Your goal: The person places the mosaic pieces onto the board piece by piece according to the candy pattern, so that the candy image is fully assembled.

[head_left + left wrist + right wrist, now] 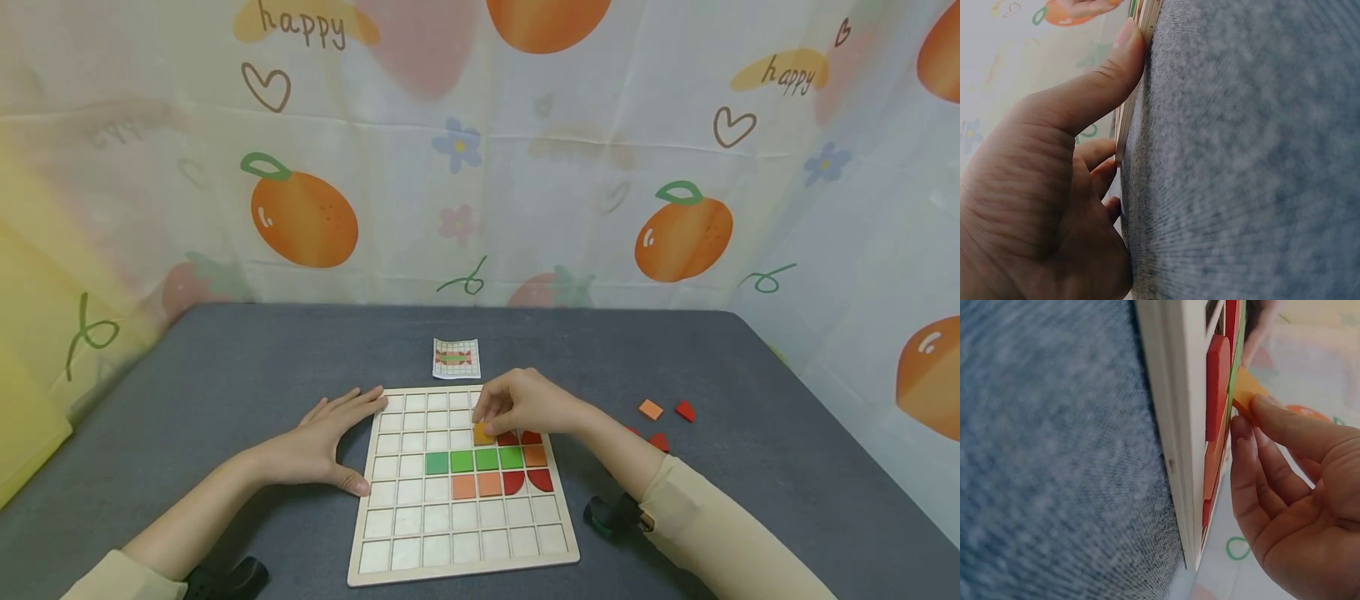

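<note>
A wooden grid board (pixel 465 575) lies on the table with green, orange and red pieces in several squares. My right hand (pixel 528 402) pinches a yellow-orange square tile (pixel 482 434) between thumb and fingers, over a square beside two dark red pieces. In the right wrist view the tile (pixel 1247 390) is tilted at the board's face, and the right hand (pixel 1310 481) is beyond the board's side edge. My left hand (pixel 311 450) is spread along the board's left edge, thumb and fingertips touching the rim. The left wrist view shows the thumb (pixel 1100 84) against that edge.
A small printed card (pixel 456 358) with a candy-like picture on a grid lies behind the board. To the right, an orange tile (pixel 650 409) and a red piece (pixel 686 411) lie loose, with more red pieces partly behind the right forearm. A patterned curtain (pixel 405 217) hangs behind the table.
</note>
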